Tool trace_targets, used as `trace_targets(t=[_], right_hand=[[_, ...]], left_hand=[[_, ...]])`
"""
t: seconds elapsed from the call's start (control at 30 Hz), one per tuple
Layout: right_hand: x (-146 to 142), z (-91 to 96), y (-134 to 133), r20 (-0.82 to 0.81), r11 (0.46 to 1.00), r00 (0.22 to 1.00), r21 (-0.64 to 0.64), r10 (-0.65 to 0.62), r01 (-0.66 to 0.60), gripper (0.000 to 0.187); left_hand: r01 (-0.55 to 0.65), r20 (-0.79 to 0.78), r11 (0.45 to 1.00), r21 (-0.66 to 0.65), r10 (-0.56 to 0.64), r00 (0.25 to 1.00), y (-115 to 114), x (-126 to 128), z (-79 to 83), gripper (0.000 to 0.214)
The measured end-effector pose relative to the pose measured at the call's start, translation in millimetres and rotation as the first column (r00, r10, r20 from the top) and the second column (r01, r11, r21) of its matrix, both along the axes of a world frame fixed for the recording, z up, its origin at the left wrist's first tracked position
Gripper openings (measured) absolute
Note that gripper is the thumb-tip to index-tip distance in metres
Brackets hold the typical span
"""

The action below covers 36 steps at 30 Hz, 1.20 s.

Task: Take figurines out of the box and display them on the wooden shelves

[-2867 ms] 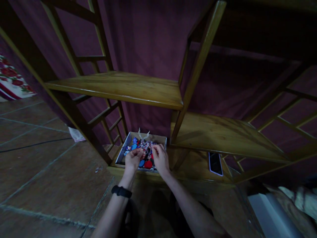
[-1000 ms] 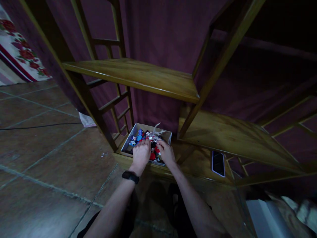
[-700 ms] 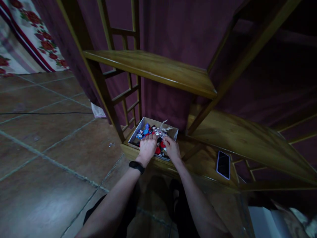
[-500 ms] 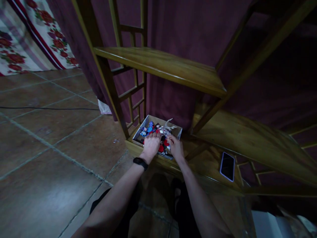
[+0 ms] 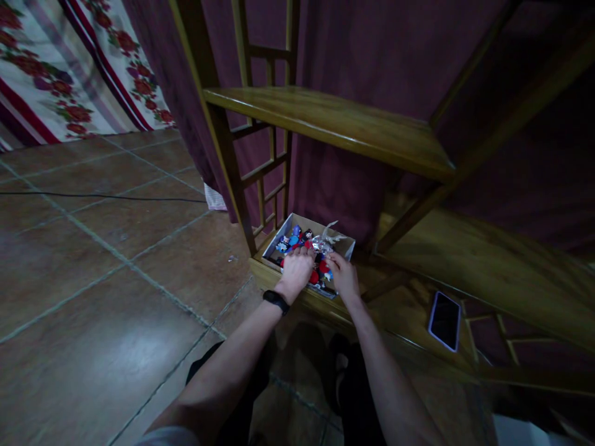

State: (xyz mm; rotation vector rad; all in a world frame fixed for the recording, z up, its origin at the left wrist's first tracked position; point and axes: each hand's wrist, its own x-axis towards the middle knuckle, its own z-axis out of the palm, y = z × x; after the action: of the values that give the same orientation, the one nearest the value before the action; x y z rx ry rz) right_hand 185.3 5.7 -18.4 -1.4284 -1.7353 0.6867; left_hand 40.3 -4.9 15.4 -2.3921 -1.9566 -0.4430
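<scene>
A shallow cardboard box [image 5: 344,248] sits on the low wooden shelf, holding several small, colourful toy figures [image 5: 284,243] in blue, red and black. Crumpled clear plastic wrapping [image 5: 320,243] lies among them near the back. My left hand [image 5: 298,269], with a black band at the wrist, reaches over the front of the box, fingers curled down among the figures; what they grip is hidden. At the box's right side, my right hand [image 5: 344,277] has its fingers drawn together beside the wrapping and a red figure. Whatever is between those fingertips is too small to make out.
A phone [image 5: 444,321] lies on the shelf to the right. Above the box juts a wooden shelf board [image 5: 325,118], with a lattice side [image 5: 264,170] at its left. Purple curtain [image 5: 344,186] hangs behind. A thin black cable [image 5: 102,196] crosses the tiled floor.
The whole view has shifted, so the box, shelf and phone appear farther right. Both hands stay at the box in nearly the same pose.
</scene>
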Motion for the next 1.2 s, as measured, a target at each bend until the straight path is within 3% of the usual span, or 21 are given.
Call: trace_targets(t=[0.33,0.9,1.2], right_hand=[[-1.1,7.5,-1.9,-0.026,1.0,1.0,0.012,-0.001,0.001,0.024],[0.4,5.7,0.3,0.012,1.0,1.0,-0.01,0.011,-0.011,0.022],[-1.7,8.2,-0.2,-0.004,1.0,1.0,-0.001,0.031,-0.031,0.022]], left_hand=[[0.016,-0.026,0.996,0.085,-0.014,1.0,-0.2,0.5,2.3,0.034],[0.044,-0.104,0.996,0.081,-0.036,0.994,2.2,-2.1,-0.3,0.025],[0.019,-0.04,0.998,0.054,-0.017,0.999,2.0,-1.4,4.2,0.032]])
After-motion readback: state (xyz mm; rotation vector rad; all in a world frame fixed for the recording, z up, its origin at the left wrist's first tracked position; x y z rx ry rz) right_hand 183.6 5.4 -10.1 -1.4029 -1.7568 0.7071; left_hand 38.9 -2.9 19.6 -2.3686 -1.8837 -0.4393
